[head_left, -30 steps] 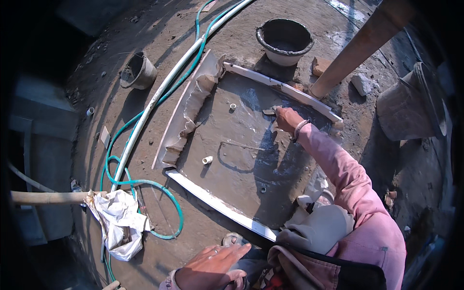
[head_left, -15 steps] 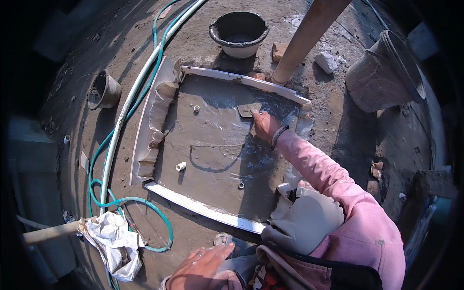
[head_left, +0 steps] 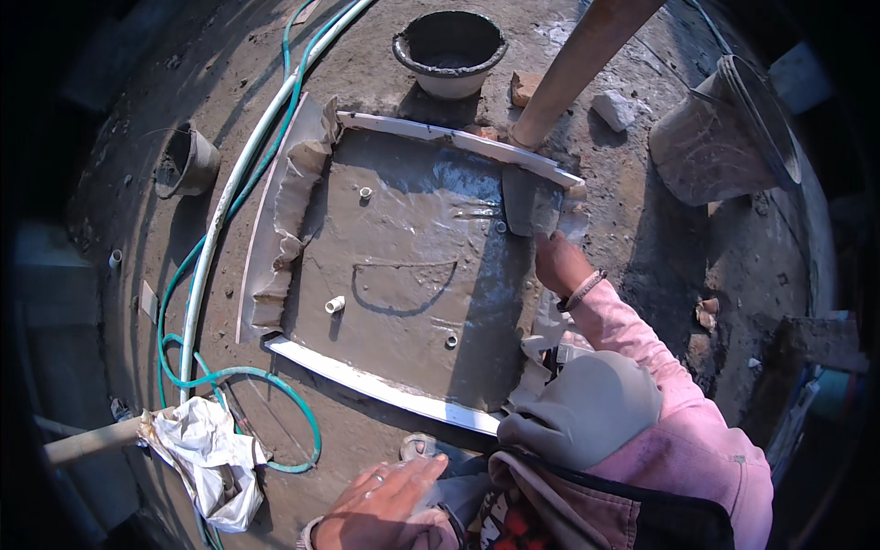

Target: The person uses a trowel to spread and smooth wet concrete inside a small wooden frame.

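My right hand (head_left: pixel 562 266) is closed round the handle end of a flat trowel (head_left: pixel 530 203). The trowel's grey blade lies on wet mortar (head_left: pixel 394 229) at the far right corner of a framed slab. Beside the blade a small pipe stub (head_left: pixel 500 227) shows in the mortar. Other white pipe stubs stand up at the far left (head_left: pixel 366 193), near left (head_left: pixel 335 304) and near right (head_left: pixel 452 341). A half-round outline (head_left: pixel 403 312) is marked in the middle of the surface. My left hand (head_left: pixel 385 500) rests over my leg, fingers stretched out, holding nothing.
White boards (head_left: pixel 380 387) and crumpled sheeting (head_left: pixel 289 229) edge the slab. A black-rimmed tub (head_left: pixel 449 81), a slanting post (head_left: pixel 573 78) and a large bucket (head_left: pixel 720 151) stand beyond. Leftward lie a small bucket (head_left: pixel 194 163), green hose (head_left: pixel 302 412), white pipe (head_left: pixel 209 261) and white sack (head_left: pixel 206 458).
My right hand has moved the trowel to the right, toward the corner. A pipe stub and fresh smear marks now show near where it was. My left hand stays over my leg.
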{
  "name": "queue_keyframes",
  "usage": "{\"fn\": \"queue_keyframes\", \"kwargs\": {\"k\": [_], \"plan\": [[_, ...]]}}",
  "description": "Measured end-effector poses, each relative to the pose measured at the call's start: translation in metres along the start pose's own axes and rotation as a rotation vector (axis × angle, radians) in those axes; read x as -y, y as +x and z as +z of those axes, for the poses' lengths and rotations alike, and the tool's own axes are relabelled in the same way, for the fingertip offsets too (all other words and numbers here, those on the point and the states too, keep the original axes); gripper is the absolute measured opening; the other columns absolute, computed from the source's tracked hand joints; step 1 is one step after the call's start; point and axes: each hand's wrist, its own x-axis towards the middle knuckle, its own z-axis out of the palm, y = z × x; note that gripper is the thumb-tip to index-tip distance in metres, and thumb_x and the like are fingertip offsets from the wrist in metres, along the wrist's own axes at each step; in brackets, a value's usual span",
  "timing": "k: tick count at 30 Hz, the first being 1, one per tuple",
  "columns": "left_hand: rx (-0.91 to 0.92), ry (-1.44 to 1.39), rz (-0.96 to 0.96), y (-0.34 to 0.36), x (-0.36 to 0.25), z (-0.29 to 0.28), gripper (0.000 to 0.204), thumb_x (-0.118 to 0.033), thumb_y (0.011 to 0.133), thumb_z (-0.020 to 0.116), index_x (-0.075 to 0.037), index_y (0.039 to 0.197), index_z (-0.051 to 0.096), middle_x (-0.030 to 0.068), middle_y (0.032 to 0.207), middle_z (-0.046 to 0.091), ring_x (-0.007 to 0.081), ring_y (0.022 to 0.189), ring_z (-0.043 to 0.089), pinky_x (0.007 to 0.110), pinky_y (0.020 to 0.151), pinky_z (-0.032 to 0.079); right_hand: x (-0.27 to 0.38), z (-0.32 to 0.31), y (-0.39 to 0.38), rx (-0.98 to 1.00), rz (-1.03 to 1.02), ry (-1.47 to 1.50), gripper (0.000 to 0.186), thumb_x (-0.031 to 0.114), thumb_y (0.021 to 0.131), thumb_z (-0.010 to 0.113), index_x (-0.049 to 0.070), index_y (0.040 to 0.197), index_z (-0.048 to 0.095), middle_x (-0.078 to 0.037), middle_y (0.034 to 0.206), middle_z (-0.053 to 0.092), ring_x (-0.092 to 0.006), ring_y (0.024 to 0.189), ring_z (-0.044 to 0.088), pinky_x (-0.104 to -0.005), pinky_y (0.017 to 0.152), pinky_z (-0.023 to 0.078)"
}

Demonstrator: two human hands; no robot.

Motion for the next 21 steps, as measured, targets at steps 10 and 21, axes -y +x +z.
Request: {"fn": "queue_keyframes", "kwargs": {"k": [10, 21], "plan": [[-0.019, 0.013, 0.024, -0.008, 0.011, 0.01, 0.068, -0.038, 0.091, 0.064, -0.001, 0.142, 0.039, 0.0247, 0.133, 0.054, 0.0433, 0.112, 0.057, 0.049, 0.098, 0.043, -0.011, -0.004, -0.017, 0.094, 0.041, 0.042, 0.036, 0.012, 0.089, 0.047, -0.006, 0.121, 0.046, -0.036, 0.106, 0.056, -0.0533, 0.094, 0.062, -0.0562, 0.082, 0.052], [-0.043, 0.087, 0.053, -0.009, 0.002, 0.01, 0.069, -0.028, 0.085, 0.07, -0.001, 0.141, 0.041, 0.022, 0.133, 0.055, 0.0396, 0.109, 0.06, 0.047, 0.096, 0.045, 0.025, 0.105, 0.036, -0.2, -0.312, 0.421, 0.039, 0.009, 0.091, 0.049, -0.012, 0.123, 0.049, -0.031, 0.111, 0.057, -0.0465, 0.105, 0.055, -0.0483, 0.088, 0.045]]}}
